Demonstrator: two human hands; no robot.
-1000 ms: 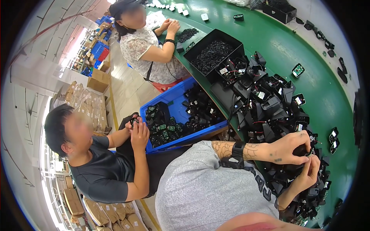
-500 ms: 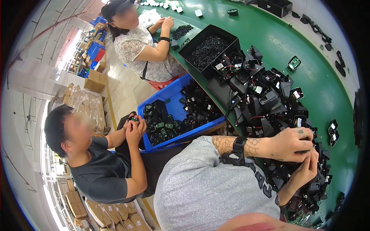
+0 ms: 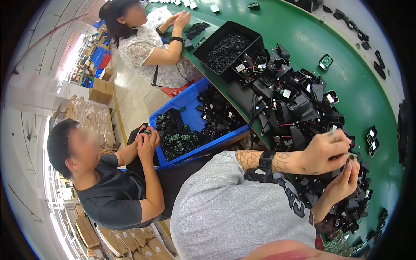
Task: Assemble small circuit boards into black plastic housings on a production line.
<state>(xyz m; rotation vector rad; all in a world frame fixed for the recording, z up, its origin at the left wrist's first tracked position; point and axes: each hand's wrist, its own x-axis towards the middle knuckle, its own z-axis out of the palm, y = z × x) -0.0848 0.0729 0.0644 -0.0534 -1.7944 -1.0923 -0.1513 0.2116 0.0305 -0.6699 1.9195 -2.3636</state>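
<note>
At a green workbench (image 3: 303, 32), a small dark part (image 3: 353, 157), mostly hidden, sits pinched in the right hand (image 3: 344, 182), touching or just beside the curled left hand (image 3: 327, 151), whose grip I cannot tell, with black housings (image 3: 299, 106) heaped beneath both and a blue crate (image 3: 186, 115) beyond the left forearm.

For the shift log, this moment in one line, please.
left hand, right hand: fingertips at small piece, kind unclear; black housings: piled beneath; blue crate: partly filled
</note>
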